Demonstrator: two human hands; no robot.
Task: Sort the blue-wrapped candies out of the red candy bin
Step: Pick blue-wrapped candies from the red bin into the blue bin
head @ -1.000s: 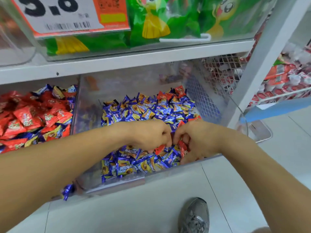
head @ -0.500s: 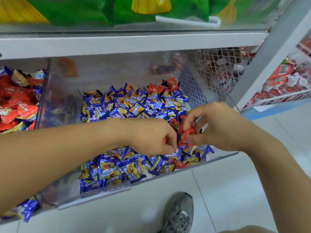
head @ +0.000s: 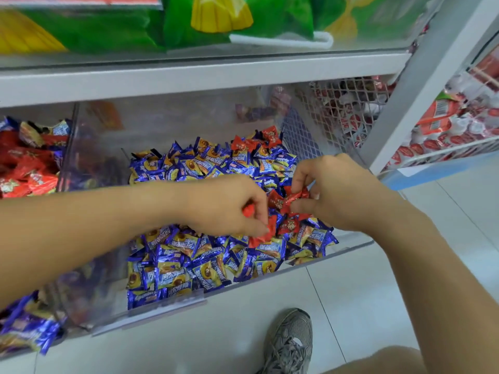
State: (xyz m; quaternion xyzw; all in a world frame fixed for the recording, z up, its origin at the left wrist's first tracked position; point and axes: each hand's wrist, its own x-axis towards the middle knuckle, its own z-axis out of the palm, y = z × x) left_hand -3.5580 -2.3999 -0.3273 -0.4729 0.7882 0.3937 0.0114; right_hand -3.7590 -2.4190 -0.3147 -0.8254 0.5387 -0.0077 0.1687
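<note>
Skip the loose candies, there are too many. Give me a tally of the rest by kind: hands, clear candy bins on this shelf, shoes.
Hands: 2, the left hand and the right hand, each pinching red-wrapped candy.
Clear candy bins: 2, the blue candy bin and the red candy bin.
Grey shoe: 1.
Total: 5.

A white metal shelf rack [head: 421, 85] with a mesh side panel [head: 343, 114] stands on pale floor tiles [head: 364, 306].

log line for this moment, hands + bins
left hand: holds red candies | right hand: pinches red candy | both over clear bin of blue candies | red-candy bin beside it
</note>
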